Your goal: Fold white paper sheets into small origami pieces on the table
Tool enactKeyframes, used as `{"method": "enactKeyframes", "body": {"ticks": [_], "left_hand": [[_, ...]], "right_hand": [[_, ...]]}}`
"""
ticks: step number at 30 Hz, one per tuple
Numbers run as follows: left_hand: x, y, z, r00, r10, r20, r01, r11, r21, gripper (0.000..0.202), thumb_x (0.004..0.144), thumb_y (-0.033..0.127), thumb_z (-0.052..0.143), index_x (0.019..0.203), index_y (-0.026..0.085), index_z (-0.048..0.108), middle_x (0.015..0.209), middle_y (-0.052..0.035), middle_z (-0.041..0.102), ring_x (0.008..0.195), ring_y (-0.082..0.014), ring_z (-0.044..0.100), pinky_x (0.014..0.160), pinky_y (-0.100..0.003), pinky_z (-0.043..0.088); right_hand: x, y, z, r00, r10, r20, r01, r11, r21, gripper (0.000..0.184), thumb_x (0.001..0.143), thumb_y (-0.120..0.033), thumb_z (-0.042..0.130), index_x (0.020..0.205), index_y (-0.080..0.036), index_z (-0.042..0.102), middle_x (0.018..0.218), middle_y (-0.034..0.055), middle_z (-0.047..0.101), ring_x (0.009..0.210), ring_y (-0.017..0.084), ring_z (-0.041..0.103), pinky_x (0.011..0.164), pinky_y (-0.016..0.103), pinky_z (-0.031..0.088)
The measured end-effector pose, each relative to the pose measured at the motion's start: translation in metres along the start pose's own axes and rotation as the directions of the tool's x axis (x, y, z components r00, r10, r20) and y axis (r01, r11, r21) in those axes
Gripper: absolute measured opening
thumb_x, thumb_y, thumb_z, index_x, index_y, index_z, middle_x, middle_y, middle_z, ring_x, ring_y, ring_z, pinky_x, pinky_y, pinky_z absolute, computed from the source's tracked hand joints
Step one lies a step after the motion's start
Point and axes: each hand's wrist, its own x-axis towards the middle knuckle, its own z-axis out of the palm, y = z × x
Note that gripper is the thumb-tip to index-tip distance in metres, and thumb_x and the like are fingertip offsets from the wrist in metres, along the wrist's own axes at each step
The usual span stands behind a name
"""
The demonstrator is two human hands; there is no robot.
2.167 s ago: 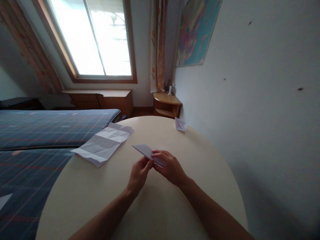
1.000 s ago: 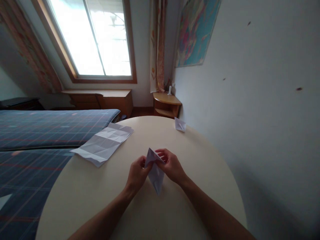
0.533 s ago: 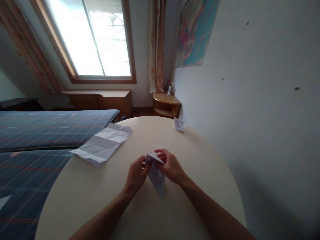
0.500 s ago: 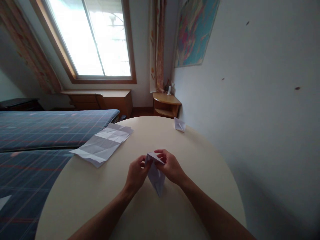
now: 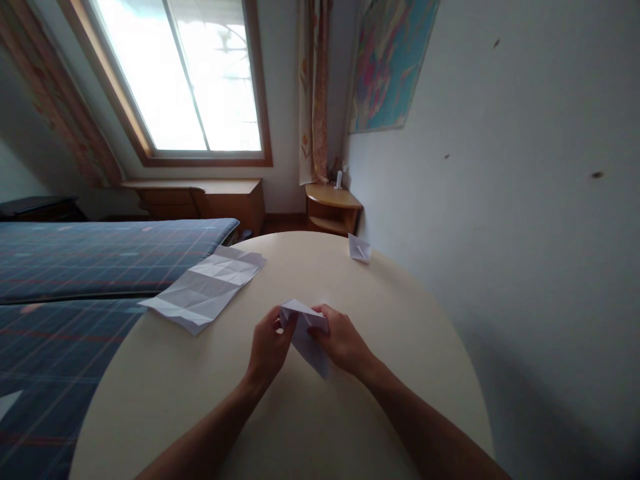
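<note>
Gripping folded white paper (image 5: pixel 307 348) between left hand (image 5: pixel 267 341) and right hand (image 5: pixel 342 335), just below the middle of the frame, above a round cream worktop (image 5: pixel 400 373). Noted both hands nearly closed, pinching firmly enough to support the sheet. Held the left corner in the left hand, with thumb tucked at the fold and fingers curled behind. Held the right side in the right hand, with thumb across the near face and fingertips partly hidden at the far side. Saw a creased flap along the top, and a point hanging down and slightly right below the hands. Could not tell contact or gap between that lower point and the worktop.

Recorded creased white sheets (image 5: pixel 207 290) left of centre, lying overlapped at the left rim of the worktop, well apart from the hands. Found a small folded paper piece (image 5: pixel 359 249) right of centre, near the far rim, with one flap raised.

Logged beyond the worktop: plaid mattress (image 5: pixel 100 257) at left, with a white paper corner (image 5: pixel 9 404) at lower left; bright window (image 5: pixel 185 80) at upper left; corner cabinet (image 5: pixel 333 196) above centre; colourful poster (image 5: pixel 393 67) at upper right.
</note>
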Motion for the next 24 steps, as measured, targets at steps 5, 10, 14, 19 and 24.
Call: {"method": "enactKeyframes", "body": {"ticks": [5, 10, 14, 19, 24], "left_hand": [[0.0021, 0.0038, -0.0018, 0.996, -0.031, -0.083, 0.028, 0.999, -0.039, 0.032, 0.078, 0.047, 0.066, 0.083, 0.015, 0.065, 0.088, -0.0081, 0.074, 0.073, -0.0204, 0.068, 0.059, -0.026, 0.053], [0.0044, 0.0074, -0.0029, 0.988, -0.007, -0.152, 0.006, 1.0, -0.002, 0.03, 0.077, 0.043, 0.063, 0.067, 0.015, 0.063, 0.081, -0.0091, 0.073, 0.077, -0.0222, 0.069, 0.065, -0.028, 0.055], [0.0047, 0.0057, -0.0032, 0.99, -0.027, -0.142, 0.025, 1.0, -0.012, 0.031, 0.077, 0.044, 0.063, 0.068, 0.015, 0.063, 0.076, -0.0083, 0.071, 0.076, -0.0227, 0.068, 0.063, -0.029, 0.056], [0.0031, 0.001, -0.0024, 0.992, -0.084, -0.09, 0.078, 0.994, -0.072, 0.041, 0.076, 0.053, 0.066, 0.088, 0.014, 0.064, 0.083, -0.0071, 0.07, 0.069, -0.0207, 0.068, 0.054, -0.029, 0.057], [-0.0012, -0.0006, 0.0026, 0.995, -0.104, 0.008, 0.104, 0.99, -0.096, 0.048, 0.074, 0.053, 0.071, 0.102, 0.016, 0.061, 0.091, -0.007, 0.07, 0.073, -0.0218, 0.07, 0.05, -0.026, 0.056]], "right_hand": [[0.0002, 0.0021, 0.0014, 0.998, 0.064, 0.016, -0.065, 0.997, 0.043, 0.033, 0.081, -0.02, 0.063, 0.114, -0.019, 0.063, 0.09, 0.0055, 0.075, 0.077, 0.02, 0.068, 0.067, 0.027, 0.048], [0.0006, 0.0022, 0.0003, 0.997, 0.077, 0.015, -0.078, 0.997, 0.011, 0.022, 0.087, -0.028, 0.06, 0.105, -0.018, 0.066, 0.09, 0.0079, 0.075, 0.077, 0.021, 0.069, 0.065, 0.029, 0.049], [0.0023, 0.0051, -0.0012, 0.997, 0.083, 0.002, -0.083, 0.996, 0.024, 0.023, 0.086, -0.032, 0.063, 0.105, -0.019, 0.066, 0.089, 0.0071, 0.075, 0.075, 0.02, 0.069, 0.065, 0.029, 0.05], [0.0047, 0.0071, -0.0029, 1.0, 0.001, 0.008, -0.001, 0.994, 0.106, 0.039, 0.085, -0.046, 0.065, 0.112, -0.018, 0.066, 0.106, 0.0101, 0.073, 0.091, 0.023, 0.069, 0.077, 0.033, 0.054], [0.0039, 0.0023, -0.0047, 0.999, -0.032, -0.03, 0.032, 0.999, 0.003, 0.024, 0.09, -0.034, 0.057, 0.104, -0.021, 0.071, 0.095, 0.0059, 0.075, 0.083, 0.021, 0.068, 0.071, 0.028, 0.05]]}}
